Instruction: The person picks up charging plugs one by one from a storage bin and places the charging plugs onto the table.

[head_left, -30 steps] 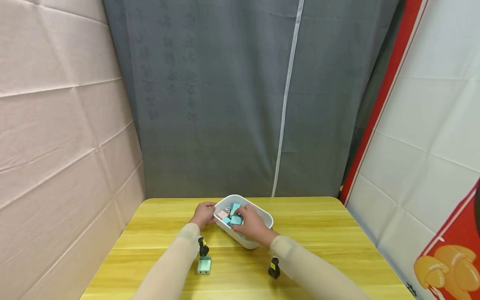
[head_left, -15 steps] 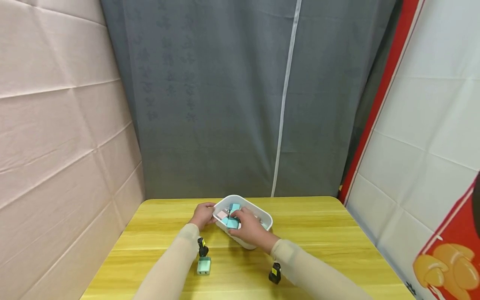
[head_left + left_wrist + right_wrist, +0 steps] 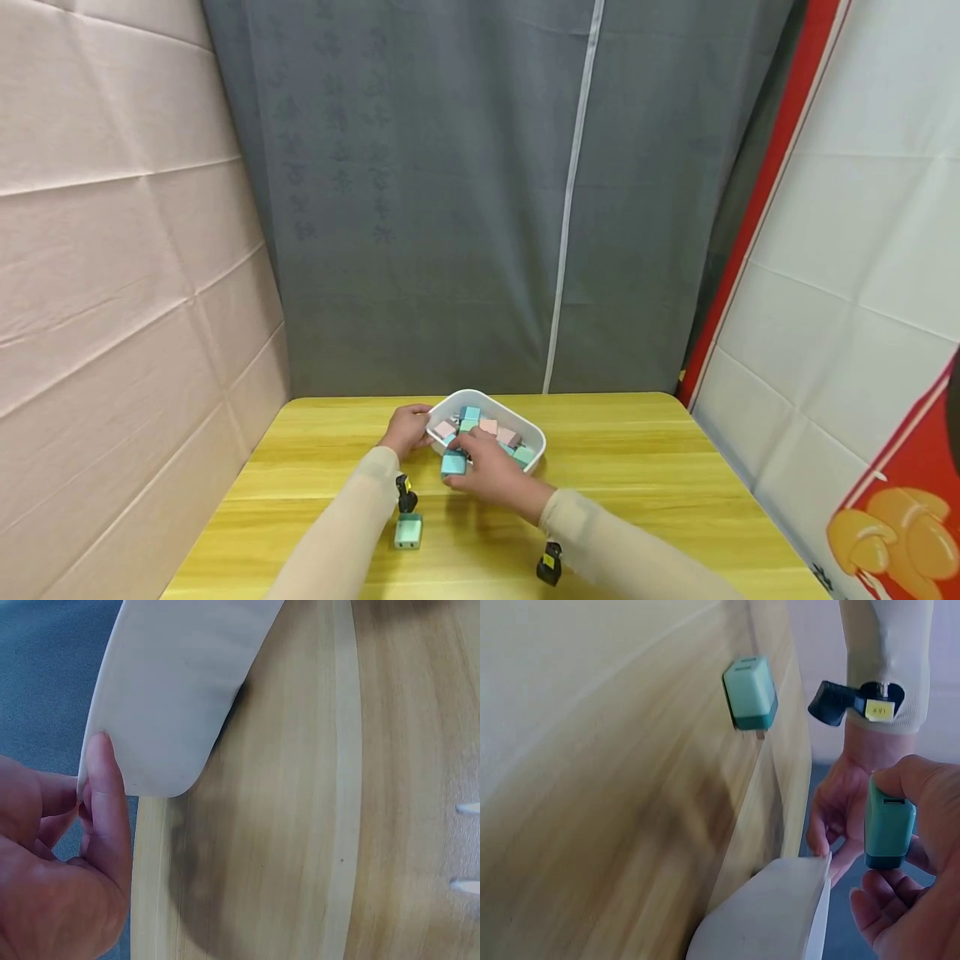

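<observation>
Right hand [image 3: 491, 473] pinching a blue plug [image 3: 453, 463] at the near side of the white bin [image 3: 176, 697].
The bin holds pink plugs [image 3: 508, 437], another blue one [image 3: 469, 413] and a mint one [image 3: 522, 456] — the right hand blocks sight of some contents and part of the near wall. The left hand [image 3: 407, 429] grips the rim at the left end. A green plug [image 3: 408, 531] lies on the table [image 3: 645, 483], nearer the person — apart from the bin, between the two sleeves [image 3: 337, 517].
</observation>
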`<state>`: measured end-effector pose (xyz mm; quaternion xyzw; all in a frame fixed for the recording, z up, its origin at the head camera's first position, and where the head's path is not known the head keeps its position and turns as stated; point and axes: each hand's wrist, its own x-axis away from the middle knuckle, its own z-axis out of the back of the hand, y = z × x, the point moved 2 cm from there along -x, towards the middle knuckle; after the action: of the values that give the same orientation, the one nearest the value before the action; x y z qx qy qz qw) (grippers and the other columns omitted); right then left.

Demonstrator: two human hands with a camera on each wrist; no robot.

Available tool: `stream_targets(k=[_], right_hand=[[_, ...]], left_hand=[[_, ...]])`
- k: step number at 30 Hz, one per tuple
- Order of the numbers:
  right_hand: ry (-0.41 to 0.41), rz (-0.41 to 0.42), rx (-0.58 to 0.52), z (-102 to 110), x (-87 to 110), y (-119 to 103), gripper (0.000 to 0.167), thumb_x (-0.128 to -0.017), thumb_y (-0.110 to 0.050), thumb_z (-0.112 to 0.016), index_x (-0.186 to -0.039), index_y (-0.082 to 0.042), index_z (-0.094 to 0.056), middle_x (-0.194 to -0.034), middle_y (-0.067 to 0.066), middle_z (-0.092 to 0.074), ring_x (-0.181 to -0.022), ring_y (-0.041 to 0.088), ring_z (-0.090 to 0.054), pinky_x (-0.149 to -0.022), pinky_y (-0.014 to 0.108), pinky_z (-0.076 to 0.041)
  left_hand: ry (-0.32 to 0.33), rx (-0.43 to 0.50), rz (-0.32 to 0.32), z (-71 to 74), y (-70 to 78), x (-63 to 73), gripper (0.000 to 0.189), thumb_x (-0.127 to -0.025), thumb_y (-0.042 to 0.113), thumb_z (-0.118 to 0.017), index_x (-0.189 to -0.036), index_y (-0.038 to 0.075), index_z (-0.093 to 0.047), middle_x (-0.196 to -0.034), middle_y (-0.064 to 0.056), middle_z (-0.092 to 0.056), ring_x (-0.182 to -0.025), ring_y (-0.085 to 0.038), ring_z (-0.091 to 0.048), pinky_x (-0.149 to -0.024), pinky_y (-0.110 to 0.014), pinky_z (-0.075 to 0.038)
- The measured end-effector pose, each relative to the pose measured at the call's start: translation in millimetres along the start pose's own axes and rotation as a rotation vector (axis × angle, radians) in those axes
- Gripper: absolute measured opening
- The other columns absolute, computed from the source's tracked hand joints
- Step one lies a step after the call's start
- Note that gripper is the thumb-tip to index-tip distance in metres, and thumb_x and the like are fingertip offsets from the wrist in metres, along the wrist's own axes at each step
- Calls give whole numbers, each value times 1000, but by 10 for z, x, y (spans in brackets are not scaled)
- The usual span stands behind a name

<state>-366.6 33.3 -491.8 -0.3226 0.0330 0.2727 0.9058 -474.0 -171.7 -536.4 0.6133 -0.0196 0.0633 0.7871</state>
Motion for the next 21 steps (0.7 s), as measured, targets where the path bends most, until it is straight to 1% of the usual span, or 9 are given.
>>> stream_targets(k=[4,8,12,17,21], right_hand=[[0,23,6,-20,34,-54,42,-91,-34,-93,-125,-19,-74,-112,-9,-61,-101,10,-54,-89,29,-52],[-6,47,3,-58,64,-81,44,-89,-34,-94,-125,-18,-74,-114,-7,-61,-103,10,-55,-91,30,-54],[-37,42,-1,-122,97,-93,45,-89,-36,-94,-126,-20,-74,-115,-9,-59,-103,6,-55,-92,28,-55],[-65,44,-28,-161,145,-160,44,-90,-34,-94,-127,-21,-73,-118,-10,-58,-108,6,-54,-96,28,-55],[-72,62,-16,-167,176,-231,43,-90,-33,-94,-125,-22,-73,-115,-10,-58,-108,7,-55,-95,28,-55]], left_hand=[[4,12,0,-2,-6,-13,37,-114,10,-53,-145,-4,-68,-131,-28,-69,-84,-20,-70,-77,-32,-67],[11,12,7,3,-14,-21,38,-113,11,-53,-145,-3,-68,-131,-28,-69,-83,-19,-70,-74,-30,-66],[12,3,12,9,-19,-17,38,-114,12,-53,-146,-2,-68,-133,-28,-69,-82,-19,-70,-74,-29,-66],[7,-4,28,11,-23,-12,38,-115,15,-54,-147,0,-67,-134,-27,-68,-80,-19,-69,-74,-29,-65],[6,-6,32,14,-7,-2,38,-115,17,-54,-148,1,-67,-136,-27,-67,-82,-20,-68,-73,-27,-64]])
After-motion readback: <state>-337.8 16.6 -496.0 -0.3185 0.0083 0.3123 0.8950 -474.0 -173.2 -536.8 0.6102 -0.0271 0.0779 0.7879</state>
